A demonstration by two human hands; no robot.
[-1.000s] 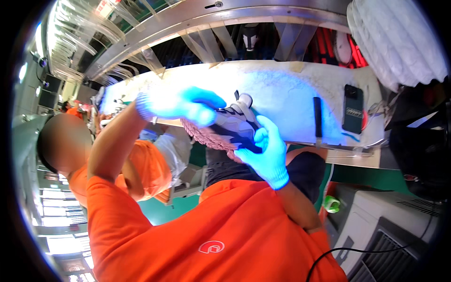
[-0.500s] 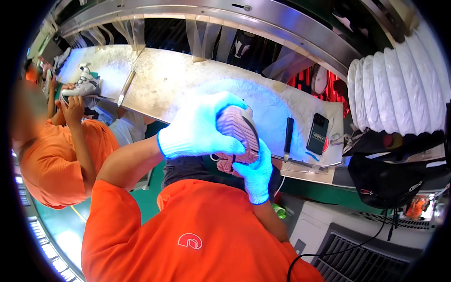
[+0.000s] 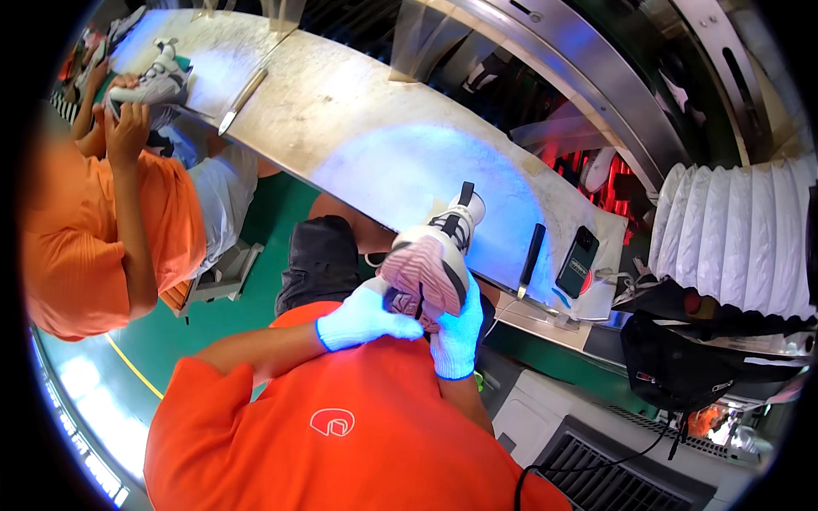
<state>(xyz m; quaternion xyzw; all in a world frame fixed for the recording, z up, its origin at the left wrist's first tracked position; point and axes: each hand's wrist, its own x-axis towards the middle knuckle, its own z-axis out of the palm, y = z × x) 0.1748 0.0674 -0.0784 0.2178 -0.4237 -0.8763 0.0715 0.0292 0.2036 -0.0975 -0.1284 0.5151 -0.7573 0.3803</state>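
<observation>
A sneaker [image 3: 423, 271] with a pale pink, ridged sole is between my gloved hands in front of my chest, its sole facing up. My left hand [image 3: 365, 318] closes on its near left side, thumb across the lower part and fingertips hidden behind it. On the right side my right hand [image 3: 458, 337] grips it, fingers partly covered by the shoe. Just beyond, toward the bench, a white and grey shoe part [image 3: 456, 223] shows with dark laces and a black heel loop; it seems to be a second sneaker, partly hidden. Both white gloves look blue under the light.
The pale workbench [image 3: 358, 102] carries a black-handled tool [image 3: 532, 260], a phone [image 3: 578, 261] and a knife-like tool [image 3: 243, 102]. A co-worker [image 3: 102, 238] at left handles a grey sneaker [image 3: 153, 85]. White ducting [image 3: 733, 234] and a black bag [image 3: 677, 362] are at right.
My left hand has come down from the top of the sneaker to its near side. The sneaker has moved nearer my chest, uncovering the laced shoe part behind. My view has shifted.
</observation>
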